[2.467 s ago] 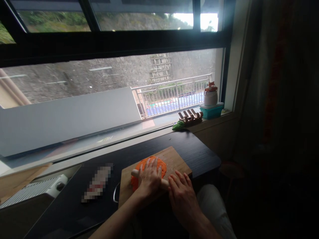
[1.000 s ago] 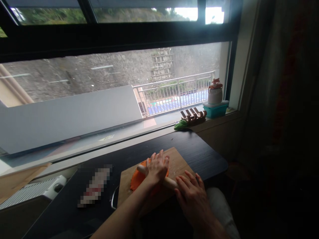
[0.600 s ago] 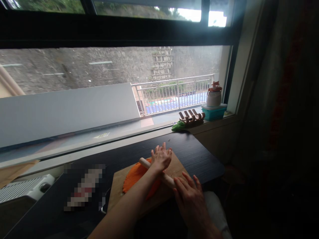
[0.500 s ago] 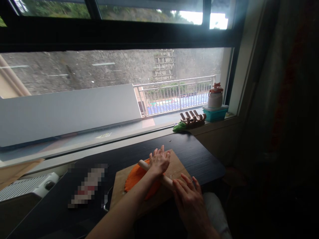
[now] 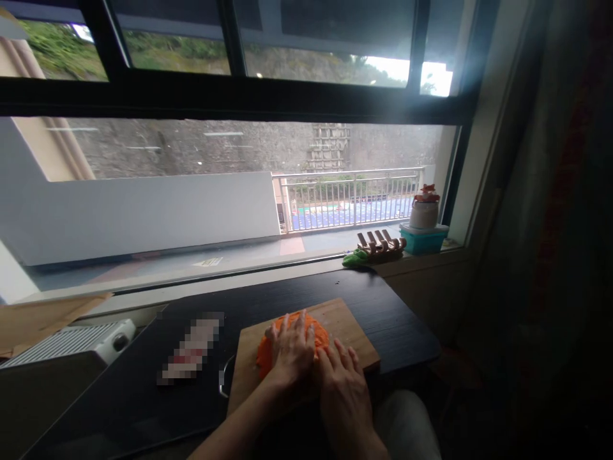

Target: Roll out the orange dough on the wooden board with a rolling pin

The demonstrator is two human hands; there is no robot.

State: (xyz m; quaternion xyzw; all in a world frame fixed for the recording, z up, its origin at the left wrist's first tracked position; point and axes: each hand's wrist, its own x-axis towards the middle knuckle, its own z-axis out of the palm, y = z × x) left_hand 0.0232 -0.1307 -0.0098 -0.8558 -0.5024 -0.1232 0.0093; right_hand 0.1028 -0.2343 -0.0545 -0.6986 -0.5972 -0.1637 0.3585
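A flat round of orange dough (image 5: 265, 348) lies on a wooden board (image 5: 352, 322). My left hand (image 5: 292, 351) rests over the middle of the dough, palm down, its fingers stretched out and slightly apart. Close beside it, my right hand (image 5: 342, 377) lies palm down at the dough's right edge, fingers extended forward. The dough's near part is covered by my hands and forearm. No rolling pin shows; whether one lies beneath my hands I cannot tell.
The board sits on a dark table (image 5: 402, 332) below a window. A blurred-out item (image 5: 191, 351) lies to the left, by a metal handle (image 5: 223, 378). On the sill are a teal box (image 5: 424, 239), a jar (image 5: 424, 214), a brown rack-like object (image 5: 380, 245) and a green cloth (image 5: 355, 258).
The white rolling pin under my hands is no longer visible. My right hand has moved in from the board's right side to the dough, beside my left hand. The view has shifted.
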